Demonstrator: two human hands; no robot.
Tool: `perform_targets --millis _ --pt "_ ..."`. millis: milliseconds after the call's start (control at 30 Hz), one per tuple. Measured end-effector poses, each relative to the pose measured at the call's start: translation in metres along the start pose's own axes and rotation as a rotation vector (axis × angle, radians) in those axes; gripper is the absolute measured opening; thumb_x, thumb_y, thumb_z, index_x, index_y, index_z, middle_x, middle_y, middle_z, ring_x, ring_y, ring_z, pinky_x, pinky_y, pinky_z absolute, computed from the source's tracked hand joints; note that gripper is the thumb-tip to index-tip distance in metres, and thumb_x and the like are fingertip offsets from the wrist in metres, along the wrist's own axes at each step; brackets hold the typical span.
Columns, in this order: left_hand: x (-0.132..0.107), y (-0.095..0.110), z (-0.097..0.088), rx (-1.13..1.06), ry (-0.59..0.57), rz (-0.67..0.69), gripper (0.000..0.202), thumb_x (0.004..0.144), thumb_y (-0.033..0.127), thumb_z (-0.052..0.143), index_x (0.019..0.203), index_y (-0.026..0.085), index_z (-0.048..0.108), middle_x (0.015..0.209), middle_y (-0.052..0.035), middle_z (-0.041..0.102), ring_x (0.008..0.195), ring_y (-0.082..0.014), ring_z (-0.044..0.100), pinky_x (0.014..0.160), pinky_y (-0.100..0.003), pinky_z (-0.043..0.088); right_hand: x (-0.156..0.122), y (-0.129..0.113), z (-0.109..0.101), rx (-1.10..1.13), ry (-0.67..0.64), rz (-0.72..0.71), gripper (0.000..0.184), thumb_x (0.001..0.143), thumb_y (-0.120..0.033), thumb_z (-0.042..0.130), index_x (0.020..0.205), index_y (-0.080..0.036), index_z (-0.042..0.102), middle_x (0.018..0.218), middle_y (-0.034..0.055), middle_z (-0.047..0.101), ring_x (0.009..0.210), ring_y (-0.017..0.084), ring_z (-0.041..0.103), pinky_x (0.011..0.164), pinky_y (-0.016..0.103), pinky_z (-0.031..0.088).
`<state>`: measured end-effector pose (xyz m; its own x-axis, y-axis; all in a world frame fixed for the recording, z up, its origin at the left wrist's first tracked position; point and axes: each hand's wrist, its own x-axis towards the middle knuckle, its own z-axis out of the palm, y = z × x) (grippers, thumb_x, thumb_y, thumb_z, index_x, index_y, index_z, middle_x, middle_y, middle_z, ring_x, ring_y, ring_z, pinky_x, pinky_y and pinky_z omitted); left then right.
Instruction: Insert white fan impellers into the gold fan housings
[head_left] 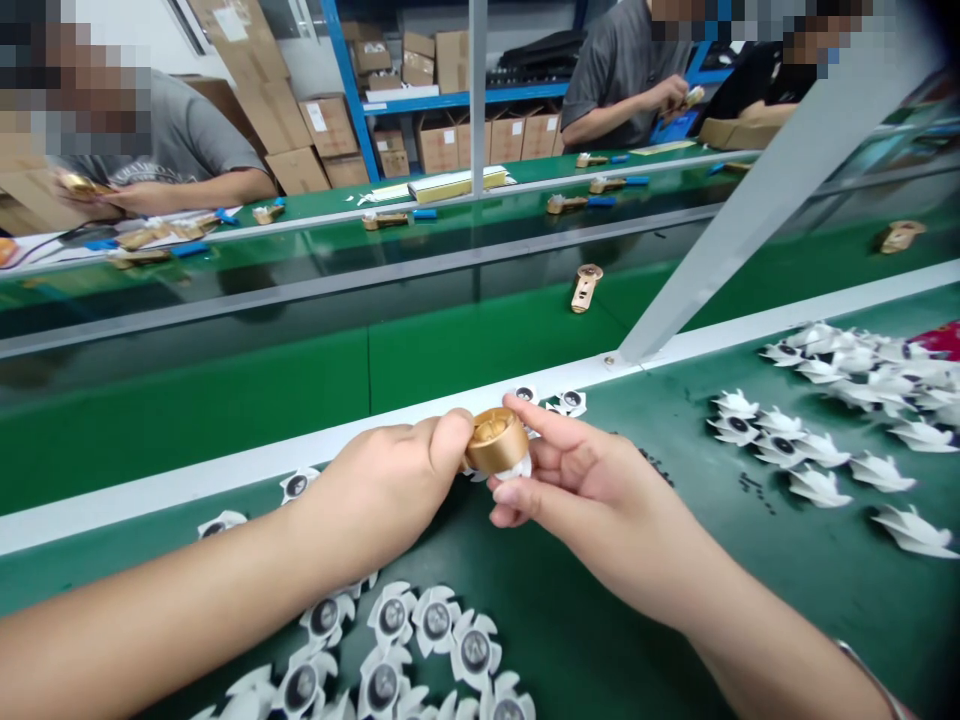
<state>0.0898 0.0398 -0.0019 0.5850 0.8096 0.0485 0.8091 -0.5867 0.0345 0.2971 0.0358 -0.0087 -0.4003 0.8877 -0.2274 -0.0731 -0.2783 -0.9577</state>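
Observation:
Over the green bench, my left hand [409, 470] grips a gold round housing [498, 445], its open end tilted up and ribs visible inside. My right hand [581, 465] pinches a white fan wheel [519, 467] just under the housing, partly hidden by the fingers. The right index finger reaches up beside the housing's rim. Whether the white piece touches the housing is hard to make out. Several loose fan wheels with dark hubs [474, 648] lie below my hands, and a couple more [571, 401] sit just behind them.
A white rail [255, 470] separates the bench from a green conveyor carrying a gold housing [586, 288]. More fan wheels [821, 487] cover the right side. A slanted grey post [750, 190] rises at right. Across the line, co-workers handle gold parts near blue-handled pieces [600, 202].

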Motion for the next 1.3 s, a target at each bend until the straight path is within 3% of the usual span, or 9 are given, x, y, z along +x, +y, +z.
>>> perform_targets --millis 100,233,400,533,700,867,1033,1200,1300 --pt "-0.003 0.0 0.001 0.019 -0.003 0.007 0.016 0.093 0.011 0.042 0.101 0.022 0.033 0.07 0.0029 0.06 0.051 -0.0205 0.062 0.044 -0.029 0.041 0.0 0.0 0.001 -0.045 0.042 -0.025 0.082 0.08 -0.017 0.072 0.153 -0.023 0.037 0.073 -0.006 0.067 0.072 0.014 0.069 0.077 0.033 0.055" --pt "-0.008 0.002 0.001 0.032 0.016 0.013 0.017 0.091 0.01 0.042 0.1 0.022 0.033 0.069 0.0021 0.061 0.051 -0.0205 0.062 0.044 -0.028 0.039 -0.001 0.001 0.001 0.085 -0.082 0.111 0.081 0.08 -0.022 0.073 0.152 -0.016 0.037 0.072 -0.0034 0.069 0.066 0.015 0.07 0.067 0.032 0.056" --pt "-0.013 0.004 0.0 0.027 -0.039 -0.016 0.018 0.09 0.009 0.043 0.099 0.022 0.033 0.069 0.0018 0.061 0.05 -0.0204 0.062 0.043 -0.028 0.037 -0.002 0.003 0.005 -0.121 0.031 -0.067 0.083 0.08 -0.018 0.071 0.155 -0.023 0.034 0.072 -0.006 0.068 0.071 0.014 0.071 0.073 0.032 0.056" --pt "-0.015 0.004 0.003 0.018 -0.02 -0.01 0.019 0.09 0.009 0.042 0.101 0.022 0.034 0.071 0.0004 0.064 0.052 -0.0214 0.065 0.046 -0.028 0.039 -0.003 0.003 0.007 0.015 -0.06 0.126 0.083 0.08 -0.025 0.07 0.154 -0.014 0.034 0.069 -0.0034 0.069 0.065 0.017 0.072 0.067 0.032 0.057" --pt "-0.017 0.003 0.009 0.027 -0.065 -0.031 0.013 0.093 0.012 0.041 0.099 0.022 0.034 0.068 0.0004 0.064 0.05 -0.0227 0.064 0.044 -0.029 0.037 -0.004 0.009 0.004 -0.321 0.048 -0.142 0.079 0.08 -0.019 0.069 0.153 -0.025 0.039 0.069 -0.0055 0.067 0.069 0.018 0.072 0.07 0.034 0.056" --pt "-0.017 -0.001 0.004 -0.068 -0.052 -0.002 0.016 0.09 0.012 0.04 0.102 0.022 0.035 0.071 -0.0004 0.066 0.054 -0.0237 0.066 0.046 -0.03 0.041 -0.004 0.001 0.004 0.112 -0.2 0.171 0.055 0.085 -0.029 0.072 0.136 -0.018 0.056 0.069 -0.0015 0.071 0.065 0.015 0.073 0.064 0.026 0.058" --pt "-0.019 -0.005 -0.002 -0.163 -0.19 -0.08 0.009 0.094 0.02 0.036 0.103 0.022 0.035 0.067 -0.001 0.067 0.051 -0.0257 0.066 0.042 -0.029 0.038 -0.011 0.006 0.011 -0.177 -0.033 -0.119 0.069 0.084 -0.019 0.07 0.148 -0.029 0.045 0.07 -0.0074 0.064 0.064 0.013 0.071 0.066 0.026 0.058" --pt "-0.023 -0.004 -0.007 -0.289 -0.099 -0.088 0.017 0.093 0.02 0.036 0.11 0.023 0.033 0.075 -0.001 0.07 0.057 -0.0232 0.069 0.047 -0.027 0.042 -0.017 0.003 0.014 -0.067 -0.088 -0.082 0.08 0.081 -0.019 0.075 0.151 -0.034 0.039 0.076 -0.0063 0.066 0.068 0.012 0.072 0.066 0.024 0.06" --pt "-0.024 -0.002 -0.011 -0.312 -0.063 -0.105 0.02 0.092 0.019 0.037 0.111 0.024 0.032 0.078 -0.0005 0.07 0.06 -0.0217 0.069 0.049 -0.026 0.043 -0.018 0.001 0.013 -0.068 -0.098 -0.162 0.069 0.084 -0.012 0.068 0.145 -0.033 0.045 0.088 -0.0031 0.072 0.073 0.011 0.073 0.07 0.022 0.06"
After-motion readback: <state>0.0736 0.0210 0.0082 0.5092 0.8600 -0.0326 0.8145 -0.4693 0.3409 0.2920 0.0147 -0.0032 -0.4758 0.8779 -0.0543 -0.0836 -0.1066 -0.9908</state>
